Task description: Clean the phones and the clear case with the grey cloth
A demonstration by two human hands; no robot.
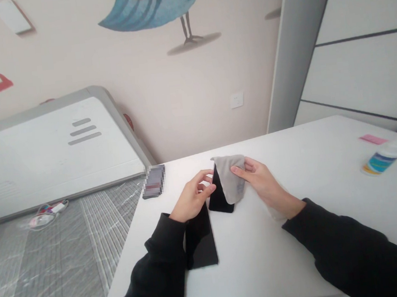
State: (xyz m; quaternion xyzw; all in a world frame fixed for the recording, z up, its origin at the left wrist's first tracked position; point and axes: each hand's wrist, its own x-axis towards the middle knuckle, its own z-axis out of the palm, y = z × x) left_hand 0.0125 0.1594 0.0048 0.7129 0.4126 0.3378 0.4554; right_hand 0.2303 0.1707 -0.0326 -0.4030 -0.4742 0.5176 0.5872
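Table [267,259]: cloth [233,180] in right hand [267,186]

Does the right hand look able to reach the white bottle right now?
Probably yes: nothing visible stands between the right hand and the white bottle, though the fingers hold the gray cloth and may need freeing.

The white table [267,264] bore a black tablet [204,248] on its left side, a blurred item [154,181] at the far left corner, and a bottle [382,160] just beside a pink slip [374,139] toward the right. Whether the phone [218,200] touched the surface could not be determined.
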